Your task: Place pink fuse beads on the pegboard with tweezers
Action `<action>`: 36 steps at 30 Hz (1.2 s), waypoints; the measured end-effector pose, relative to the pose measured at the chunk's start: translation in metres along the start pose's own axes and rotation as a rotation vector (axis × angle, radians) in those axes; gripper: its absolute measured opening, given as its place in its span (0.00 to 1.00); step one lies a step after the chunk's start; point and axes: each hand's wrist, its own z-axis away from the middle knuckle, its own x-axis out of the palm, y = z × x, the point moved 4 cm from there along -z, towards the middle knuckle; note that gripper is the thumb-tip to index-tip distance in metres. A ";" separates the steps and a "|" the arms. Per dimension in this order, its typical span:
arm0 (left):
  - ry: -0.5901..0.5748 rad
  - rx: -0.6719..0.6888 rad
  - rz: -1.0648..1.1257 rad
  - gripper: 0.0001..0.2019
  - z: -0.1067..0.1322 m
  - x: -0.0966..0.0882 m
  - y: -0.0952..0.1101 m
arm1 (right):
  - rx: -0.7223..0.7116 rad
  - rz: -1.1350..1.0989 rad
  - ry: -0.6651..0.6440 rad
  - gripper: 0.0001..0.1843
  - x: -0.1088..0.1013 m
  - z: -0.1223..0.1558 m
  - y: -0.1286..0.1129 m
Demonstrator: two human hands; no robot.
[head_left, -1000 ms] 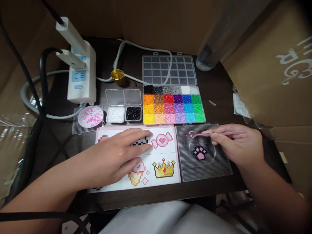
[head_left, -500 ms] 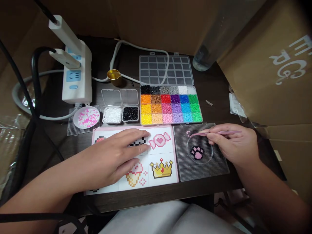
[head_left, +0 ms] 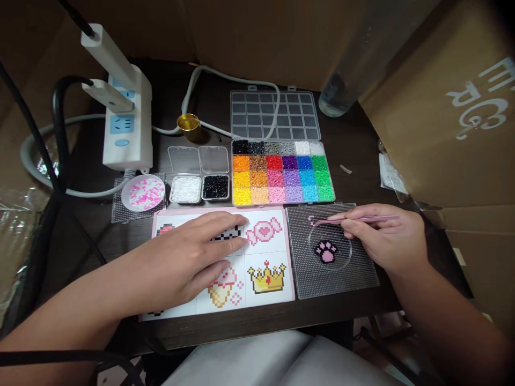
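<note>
Head view: nearest, the left hand (head_left: pixel 189 257) lies flat with its grip released, fingers spread over the pattern sheet (head_left: pixel 267 297), covering part of its pixel pictures. Just right of the sheet sits the clear pegboard (head_left: pixel 338 281), bearing a black-and-pink paw design (head_left: pixel 325 250). The right hand (head_left: pixel 388 241) rests on the pegboard's right side, grip pinched on the pink tweezers (head_left: pixel 358 219), whose curved tip lies over the board's far left part.

Beyond the sheet, a round dish (head_left: pixel 143 192) holds pink and white beads. A small twin box (head_left: pixel 200 188) holds white beads on the left and black on the right. The big bead box (head_left: pixel 281 171) has compartments sorted by colour, its empty lid (head_left: pixel 276 115) open behind.

Since half a second ago, both hands and the tweezers have kept their places.

The dark surface (head_left: pixel 362 155) also carries a power strip (head_left: pixel 126 126), a gold cap (head_left: pixel 188 124) and a clear bottle (head_left: pixel 346 75); cardboard (head_left: pixel 442 118) walls it in.
</note>
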 end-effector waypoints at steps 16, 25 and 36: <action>-0.004 0.043 -0.027 0.19 -0.005 -0.002 0.004 | -0.013 -0.015 -0.008 0.09 -0.005 0.006 0.011; -0.020 0.041 -0.016 0.19 -0.004 0.000 0.004 | -0.038 -0.034 -0.026 0.10 -0.004 0.004 0.009; -0.011 0.064 -0.021 0.18 -0.006 -0.004 0.008 | -0.042 -0.039 -0.006 0.09 -0.005 0.005 0.012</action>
